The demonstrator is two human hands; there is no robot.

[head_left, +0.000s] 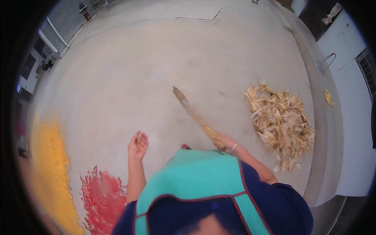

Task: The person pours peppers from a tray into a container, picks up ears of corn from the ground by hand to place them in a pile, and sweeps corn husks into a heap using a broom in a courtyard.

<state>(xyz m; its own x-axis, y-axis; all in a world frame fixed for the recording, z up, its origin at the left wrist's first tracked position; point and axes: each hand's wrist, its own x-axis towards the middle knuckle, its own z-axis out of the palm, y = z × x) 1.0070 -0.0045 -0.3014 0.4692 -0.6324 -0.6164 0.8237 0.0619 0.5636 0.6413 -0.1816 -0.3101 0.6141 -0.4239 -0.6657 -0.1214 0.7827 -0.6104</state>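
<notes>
My right hand is wrapped round the thick end of a straw broom, with a bangle on that wrist. The broom slants forward and left over the concrete, its bound body tapering to a dark bristly tip; whether the tip touches the floor I cannot tell. Off to the left, my left hand is raised with nothing in it, its fingers loosely bent and apart. Behind it, at the lower left, lies a heap of red chili peppers. A pile of dry corn husks is on the floor to the right.
A long yellow heap, blurred, runs along the left side. Concrete floor stretches ahead, crossed by a crack. On the right, a raised ledge with a small yellow bunch runs beside a white wall.
</notes>
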